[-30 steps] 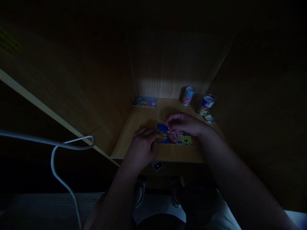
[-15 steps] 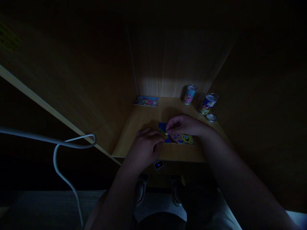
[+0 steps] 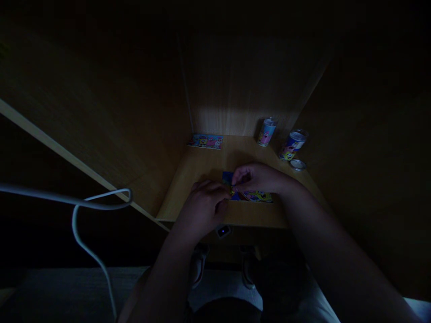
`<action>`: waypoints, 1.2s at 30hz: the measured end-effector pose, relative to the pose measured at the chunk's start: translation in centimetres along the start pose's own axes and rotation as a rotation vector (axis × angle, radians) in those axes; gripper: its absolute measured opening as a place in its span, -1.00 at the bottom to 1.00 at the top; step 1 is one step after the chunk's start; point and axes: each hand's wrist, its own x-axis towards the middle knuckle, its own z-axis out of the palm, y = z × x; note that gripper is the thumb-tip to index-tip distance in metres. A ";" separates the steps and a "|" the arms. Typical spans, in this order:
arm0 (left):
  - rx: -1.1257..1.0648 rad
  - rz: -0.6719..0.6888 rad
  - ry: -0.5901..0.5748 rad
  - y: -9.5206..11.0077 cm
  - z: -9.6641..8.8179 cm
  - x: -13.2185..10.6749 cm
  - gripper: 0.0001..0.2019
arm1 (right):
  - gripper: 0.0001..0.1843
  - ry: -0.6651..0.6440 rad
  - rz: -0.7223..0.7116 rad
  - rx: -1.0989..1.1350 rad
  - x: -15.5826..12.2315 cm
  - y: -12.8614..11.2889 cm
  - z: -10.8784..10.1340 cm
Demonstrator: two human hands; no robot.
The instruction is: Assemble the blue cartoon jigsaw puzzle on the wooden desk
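A small cartoon jigsaw puzzle (image 3: 254, 195) in blue, pink and yellow lies on a wooden desk (image 3: 188, 179) inside a dim booth. My left hand (image 3: 205, 206) rests at its left edge with the fingers curled and pinched together by the puzzle. My right hand (image 3: 257, 178) lies over the top of the puzzle, fingertips pinched near its upper left corner. Whether either hand holds a loose piece is too dark to tell.
A printed cartoon card (image 3: 206, 141) lies at the back left of the desk. Two small cartoon tins (image 3: 267, 131) (image 3: 292, 145) stand at the back right, with a round lid (image 3: 297, 164) beside them. A white cable (image 3: 84, 211) loops at left. Wooden walls enclose the desk.
My right hand has slid left and down over the puzzle, covering more of it. My left hand has edged right, so both sets of fingertips now meet.
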 end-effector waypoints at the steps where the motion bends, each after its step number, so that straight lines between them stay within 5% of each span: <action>1: -0.001 0.001 -0.001 0.0 0.0 0.0 -0.76 | -0.73 -0.003 0.007 0.013 0.0 -0.1 0.0; 14: 0.003 0.007 0.001 0.0 0.0 0.0 -0.75 | -0.72 0.000 0.057 0.034 -0.1 -0.3 0.3; 26: 0.010 0.002 -0.009 0.0 0.0 -0.1 -0.79 | -0.72 0.099 -0.007 -0.189 -0.2 -0.4 -0.1; 36: -0.002 0.000 0.008 -0.1 0.0 -0.2 -0.70 | -0.29 0.344 0.021 -0.256 0.0 -0.6 -0.3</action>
